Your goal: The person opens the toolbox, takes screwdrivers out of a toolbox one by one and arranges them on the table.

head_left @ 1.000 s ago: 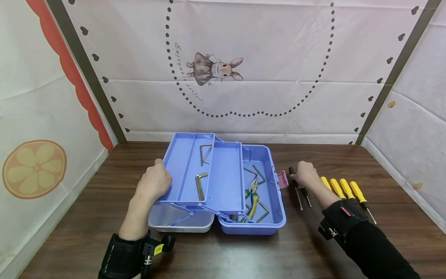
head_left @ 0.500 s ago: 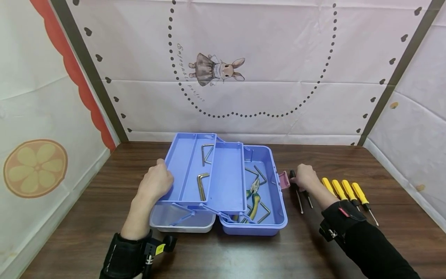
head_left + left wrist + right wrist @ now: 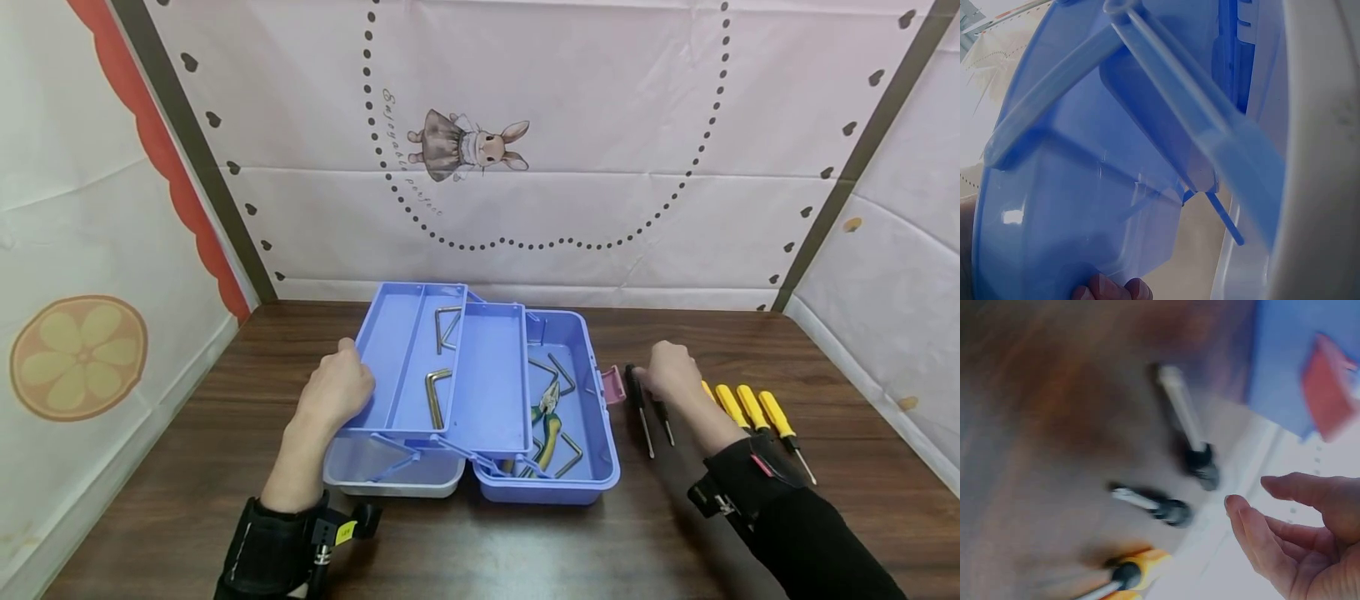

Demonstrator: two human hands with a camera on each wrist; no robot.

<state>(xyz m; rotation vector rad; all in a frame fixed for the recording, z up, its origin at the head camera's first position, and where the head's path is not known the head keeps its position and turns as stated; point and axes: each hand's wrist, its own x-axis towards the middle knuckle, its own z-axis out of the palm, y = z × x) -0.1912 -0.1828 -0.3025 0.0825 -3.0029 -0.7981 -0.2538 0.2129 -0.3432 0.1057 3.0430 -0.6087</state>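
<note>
My left hand [image 3: 335,390] grips the outer edge of the upper tray [image 3: 384,358] of a blue cantilever toolbox. In the left wrist view, fingertips [image 3: 1107,287] show against the tray's underside. My right hand [image 3: 670,371] is just behind two black-handled screwdrivers lying on the table to the right of the toolbox. The right wrist view shows its thumb and fingers apart with nothing between them, close to the handle of the longer screwdriver [image 3: 1202,467]. The shorter black screwdriver [image 3: 1172,511] lies beside it.
Several yellow-handled screwdrivers [image 3: 776,414] lie in a row at the right. Pliers [image 3: 550,425] and hex keys are in the toolbox base [image 3: 543,493]; more hex keys [image 3: 435,400] lie in the upper tray. A pink latch [image 3: 612,385] sticks out, and the clear-bottomed lid [image 3: 393,479] lies beneath the trays.
My right hand has moved slightly right and away from the black screwdrivers, which stay on the table. My left hand keeps its grip on the tray.
</note>
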